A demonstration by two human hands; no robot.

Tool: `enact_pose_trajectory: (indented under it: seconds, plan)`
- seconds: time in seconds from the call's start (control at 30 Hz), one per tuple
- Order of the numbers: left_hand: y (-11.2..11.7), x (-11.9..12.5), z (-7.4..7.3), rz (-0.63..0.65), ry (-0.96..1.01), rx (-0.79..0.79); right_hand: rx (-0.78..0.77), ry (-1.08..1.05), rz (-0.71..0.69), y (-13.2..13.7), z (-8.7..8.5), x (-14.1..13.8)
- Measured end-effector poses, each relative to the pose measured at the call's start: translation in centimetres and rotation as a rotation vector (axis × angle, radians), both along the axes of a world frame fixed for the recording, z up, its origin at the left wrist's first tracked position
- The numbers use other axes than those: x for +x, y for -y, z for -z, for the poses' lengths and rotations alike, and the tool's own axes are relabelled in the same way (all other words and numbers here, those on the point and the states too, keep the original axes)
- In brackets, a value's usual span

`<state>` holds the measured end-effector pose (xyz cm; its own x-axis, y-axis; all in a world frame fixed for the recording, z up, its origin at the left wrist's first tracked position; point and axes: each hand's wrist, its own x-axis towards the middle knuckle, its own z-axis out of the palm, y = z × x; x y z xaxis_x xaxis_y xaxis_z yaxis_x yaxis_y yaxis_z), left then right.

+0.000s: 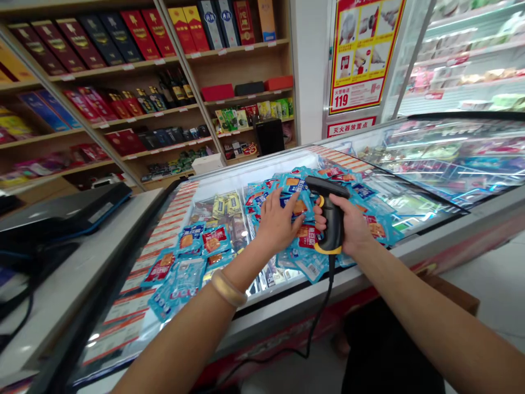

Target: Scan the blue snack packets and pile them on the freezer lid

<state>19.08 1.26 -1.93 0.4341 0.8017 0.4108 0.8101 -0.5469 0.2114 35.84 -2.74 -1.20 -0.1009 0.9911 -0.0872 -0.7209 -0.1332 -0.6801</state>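
Observation:
My right hand [353,225] is wrapped around the grip of a black and yellow barcode scanner [333,219], its head tilted toward the left. Below and around it spreads a heap of blue snack packets [309,238] with red or dark blue labels, lying on the glass top. My left hand [279,221], a gold bangle [228,289] on its wrist, rests at the heap's left side with fingers apart over a packet. Whether those fingertips press on it I cannot tell. A smaller group of the same packets [191,262] lies to the left.
The packets lie on a glass-topped freezer [254,293] with goods inside. From the scanner a black cable [324,312] hangs down over the front edge. A counter [61,284] with black equipment stands at left; shelves [241,52] of boxes and bottles line the back.

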Motion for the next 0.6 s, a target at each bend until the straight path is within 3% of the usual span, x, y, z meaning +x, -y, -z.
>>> enact_pose_trajectory:
  seconds: [0.17,0.3,0.43,0.6]
  plan:
    - [0.1,-2.4,-0.6,0.000,0.075,0.048,0.036,0.014,-0.008,0.1,-0.2,-0.1]
    - [0.5,-7.0,-1.1,-0.163,0.076,0.016,0.063,0.010,-0.041,0.6,-1.1,-1.4]
    - [0.8,-12.9,-1.3,-0.346,0.016,-0.078,0.054,0.005,-0.132,0.6,-1.9,-5.1]
    - [1.4,-17.5,-0.6,-0.291,-0.027,-0.250,0.002,0.077,-0.339,-0.6,-2.4,-11.0]
